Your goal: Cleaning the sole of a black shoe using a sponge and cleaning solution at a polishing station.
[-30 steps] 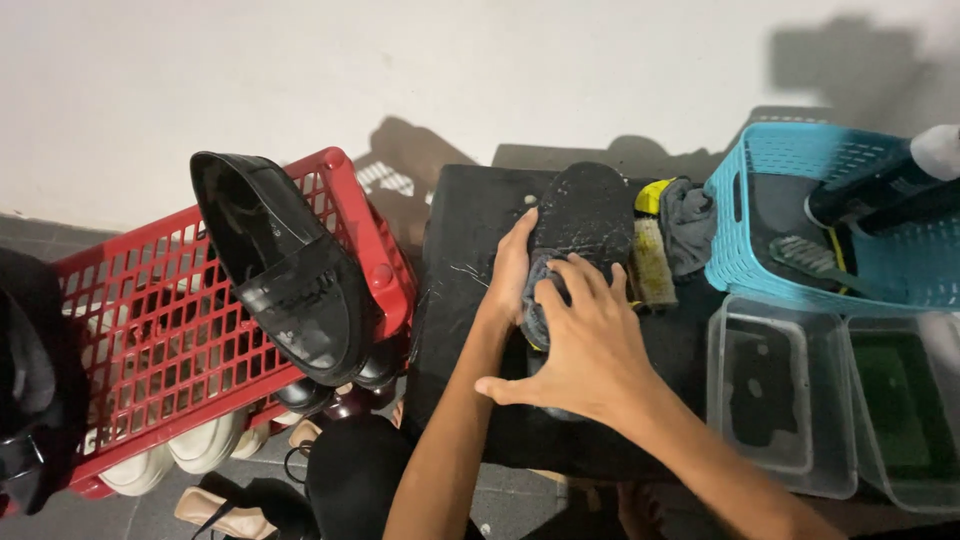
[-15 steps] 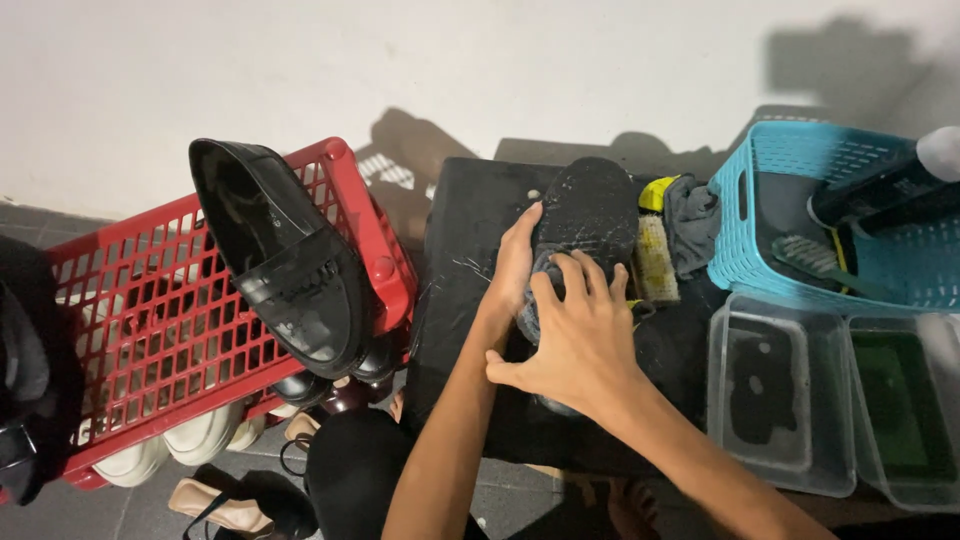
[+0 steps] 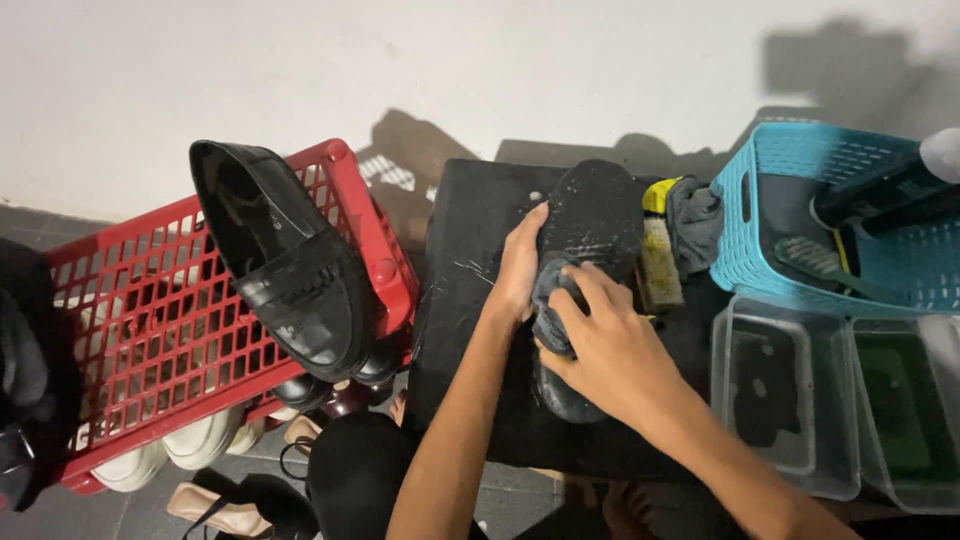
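Observation:
A black shoe [image 3: 597,215] lies sole up on a black work surface [image 3: 472,250]. My left hand [image 3: 520,262] grips its left side and steadies it. My right hand [image 3: 605,340] presses a dark grey cloth [image 3: 551,295] against the middle of the sole. The shoe's heel end is hidden under my right hand.
A second black loafer [image 3: 290,270] rests on the rim of a red basket [image 3: 140,330] at the left, with other shoes [image 3: 165,460] below it. A yellow brush [image 3: 660,255] and a grey rag [image 3: 696,220] lie beside the shoe. A teal basket [image 3: 760,210] and clear tubs [image 3: 775,390] stand at the right.
My right hand with the cloth has slid slightly back and forth along the sole. The left hand and the shoe have stayed in place.

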